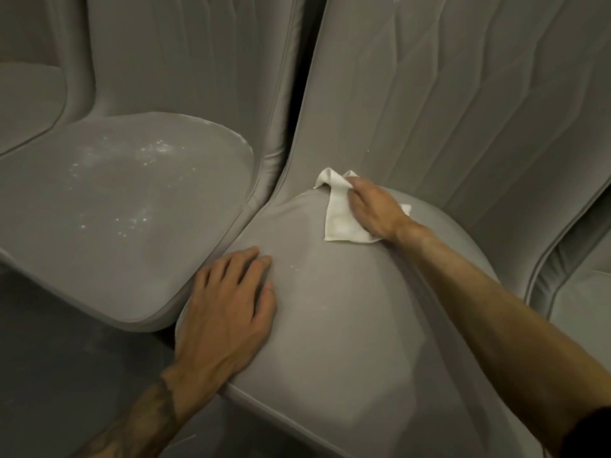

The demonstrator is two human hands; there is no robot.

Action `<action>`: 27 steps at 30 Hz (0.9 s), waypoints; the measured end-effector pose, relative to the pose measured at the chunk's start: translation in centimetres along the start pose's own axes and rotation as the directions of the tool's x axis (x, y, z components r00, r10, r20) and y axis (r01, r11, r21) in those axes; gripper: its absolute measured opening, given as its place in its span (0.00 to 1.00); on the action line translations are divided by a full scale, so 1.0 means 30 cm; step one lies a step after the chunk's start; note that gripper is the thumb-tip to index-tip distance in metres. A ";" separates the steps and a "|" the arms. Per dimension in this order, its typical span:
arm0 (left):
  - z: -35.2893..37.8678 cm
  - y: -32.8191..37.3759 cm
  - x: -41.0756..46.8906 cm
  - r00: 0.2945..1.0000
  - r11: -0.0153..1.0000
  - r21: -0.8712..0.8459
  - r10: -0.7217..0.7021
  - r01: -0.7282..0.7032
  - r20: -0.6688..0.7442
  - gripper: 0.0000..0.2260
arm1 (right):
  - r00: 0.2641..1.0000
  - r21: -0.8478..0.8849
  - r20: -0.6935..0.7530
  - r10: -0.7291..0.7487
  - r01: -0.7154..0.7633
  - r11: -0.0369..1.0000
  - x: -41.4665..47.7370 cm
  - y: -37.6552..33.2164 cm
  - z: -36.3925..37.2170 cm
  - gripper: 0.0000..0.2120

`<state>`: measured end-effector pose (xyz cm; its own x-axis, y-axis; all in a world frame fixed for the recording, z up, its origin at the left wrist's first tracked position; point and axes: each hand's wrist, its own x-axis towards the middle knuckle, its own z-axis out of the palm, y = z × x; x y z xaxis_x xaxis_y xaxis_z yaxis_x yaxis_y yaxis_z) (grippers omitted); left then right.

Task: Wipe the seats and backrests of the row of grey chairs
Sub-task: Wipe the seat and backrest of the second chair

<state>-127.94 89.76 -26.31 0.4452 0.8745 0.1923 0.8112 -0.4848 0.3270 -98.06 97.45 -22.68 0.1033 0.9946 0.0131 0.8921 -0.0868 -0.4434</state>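
At the far edge of the middle seat (330, 325), right by the crease under its backrest (429, 94), the right hand (373, 209) grips a white cloth (337, 223). Its fingers curl round the bunched far end and the rest of the cloth lies flat on the seat under the palm. The left hand (228, 302) lies flat on the near-left part of the same seat, fingers straight and spread, holding nothing. The step looks like wiping this seat, and a few faint white specks show between the hands. To do it well: flatten the cloth out, press evenly, pull overlapping strokes from the crease toward the near edge, and work into the seam, where dust likely sits. The left hand's patch needs a pass too, so that hand would have to lift. The left seat (132, 209) is covered in white specks and looks unwiped, so it is probably next. The backrest shows a speck or two.
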 end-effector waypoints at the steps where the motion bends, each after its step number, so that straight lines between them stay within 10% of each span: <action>1: -0.001 0.001 0.002 1.000 1.000 -0.006 -0.010 0.009 -0.001 0.21 | 1.000 -0.005 -0.020 0.018 -0.018 1.000 0.000 -0.008 0.004 0.17; 7: -0.006 0.006 0.007 1.000 1.000 -0.015 0.010 -0.010 -0.005 0.21 | 0.953 -0.055 0.101 -0.286 0.292 0.955 -0.084 -0.118 0.101 0.20; 14: -0.011 0.003 0.006 1.000 1.000 -0.027 0.016 -0.016 -0.009 0.20 | 0.999 -0.070 0.038 -0.018 0.020 0.997 -0.060 -0.020 -0.024 0.23; 20: -0.020 0.008 0.001 1.000 0.997 -0.074 -0.006 0.005 -0.018 0.21 | 0.896 0.047 0.201 -0.397 0.396 0.917 -0.234 -0.152 0.083 0.21; 24: -0.029 -0.004 -0.009 0.993 0.948 -0.310 -0.095 0.070 -0.066 0.19 | 0.997 -0.031 0.066 -0.027 0.029 0.999 -0.138 -0.050 -0.020 0.20; 27: -0.045 -0.030 -0.006 0.985 0.911 -0.404 -0.138 0.085 -0.104 0.14 | 0.995 -0.050 0.088 -0.054 0.058 0.997 -0.169 -0.138 0.034 0.23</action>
<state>-129.26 90.04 -25.39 0.2866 0.9273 0.2406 0.6236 -0.3712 0.6880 -102.72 92.82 -21.84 0.0163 0.9990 -0.0420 0.9174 -0.0316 -0.3966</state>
